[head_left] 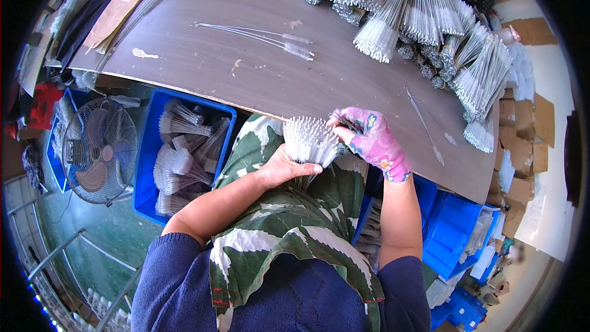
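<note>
The person wore a dark blue knitted sweater (pixel 172 286) whose sleeves (pixel 402 276) left both forearms (pixel 221 203) bare, a dark green apron (pixel 289 221) with white leaf-edged patches and red stitching (pixel 220 303) at its near left and right corners, and a pink flower-printed glove (pixel 387 157) on the right hand (pixel 367 138).

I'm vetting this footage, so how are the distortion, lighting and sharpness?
In the head view, the table bows along its near edge and the corners go black; the pale surface at far right looks washed out; the brush bundle in the left hand is fairly sharp, while detail near the rim looks softer.
</note>
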Demonstrator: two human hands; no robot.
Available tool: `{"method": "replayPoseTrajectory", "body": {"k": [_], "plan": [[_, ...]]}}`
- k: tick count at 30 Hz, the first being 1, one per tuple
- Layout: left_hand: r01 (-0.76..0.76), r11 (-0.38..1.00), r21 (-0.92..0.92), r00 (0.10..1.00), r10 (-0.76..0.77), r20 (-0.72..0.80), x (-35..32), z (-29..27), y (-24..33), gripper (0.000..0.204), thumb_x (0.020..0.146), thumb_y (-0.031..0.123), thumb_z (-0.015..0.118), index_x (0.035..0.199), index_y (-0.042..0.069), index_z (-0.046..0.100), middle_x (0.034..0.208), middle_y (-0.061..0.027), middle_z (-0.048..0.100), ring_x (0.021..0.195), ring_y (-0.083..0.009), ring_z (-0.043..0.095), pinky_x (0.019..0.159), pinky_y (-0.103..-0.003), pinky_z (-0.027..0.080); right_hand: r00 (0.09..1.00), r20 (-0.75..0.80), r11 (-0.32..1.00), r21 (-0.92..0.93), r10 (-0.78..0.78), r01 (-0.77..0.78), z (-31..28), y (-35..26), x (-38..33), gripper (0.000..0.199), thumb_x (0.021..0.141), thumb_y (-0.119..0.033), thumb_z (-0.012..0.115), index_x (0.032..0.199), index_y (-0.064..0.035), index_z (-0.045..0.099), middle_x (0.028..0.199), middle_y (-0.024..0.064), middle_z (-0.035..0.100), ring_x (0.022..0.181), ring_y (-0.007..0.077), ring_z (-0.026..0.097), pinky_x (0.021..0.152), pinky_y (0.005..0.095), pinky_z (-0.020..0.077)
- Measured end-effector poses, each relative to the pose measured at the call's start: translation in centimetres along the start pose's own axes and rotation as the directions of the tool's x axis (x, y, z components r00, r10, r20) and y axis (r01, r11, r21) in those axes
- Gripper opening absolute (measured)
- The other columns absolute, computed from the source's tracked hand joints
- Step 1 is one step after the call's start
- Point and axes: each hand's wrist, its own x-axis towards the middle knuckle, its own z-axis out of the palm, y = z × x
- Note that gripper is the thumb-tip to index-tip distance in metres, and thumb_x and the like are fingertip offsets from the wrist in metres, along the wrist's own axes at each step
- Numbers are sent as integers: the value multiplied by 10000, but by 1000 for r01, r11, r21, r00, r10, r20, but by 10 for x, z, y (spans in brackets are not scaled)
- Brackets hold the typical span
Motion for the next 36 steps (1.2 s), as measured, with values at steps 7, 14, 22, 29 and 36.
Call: {"method": "replayPoseTrajectory", "body": {"k": [7,14,22,29,36], "plan": [[66,994,-87,990,-54,133,8,-10,-7,466,716,104,755,1135,55,557,1069,-8,594,1000,-105,527,914,-278,404,982,-35,980,-81,-187,184,0,9,6,94,828,-49,587,920,-32,576,784,-6,553,681,70,509,619,221,433],[69,994,-84,989,-57,139,5,-16,-10,458,722,105,750,1137,54,564,1075,-8,597,1001,-104,527,921,-276,399,492,-840,860,62,-229,506,-69,-80,1,144,864,-206,593,860,-63,602,693,22,559,534,86,512,425,161,397],[38,987,-155,998,-29,56,0,-2,0,482,687,82,774,1125,55,573,1069,-7,603,989,-104,537,911,-270,408,713,-700,866,377,34,329,-2,-14,39,103,853,-149,604,899,-57,599,749,79,633,525,90,551,373,173,348],[-10,996,-84,999,7,-32,-2,6,4,478,663,75,789,1095,49,586,1049,-10,612,983,-101,542,909,-266,410,810,-586,966,216,13,141,16,10,46,195,874,-138,577,1048,-52,563,790,42,606,554,61,491,495,175,366],[-20,988,-154,1000,23,14,2,1,-5,474,675,76,780,1104,42,582,1052,-7,603,981,-95,534,909,-267,408,963,-91,925,-316,-252,212,37,-16,-16,203,667,-1,704,814,-28,567,909,53,516,884,159,530,766,263,424]]}}
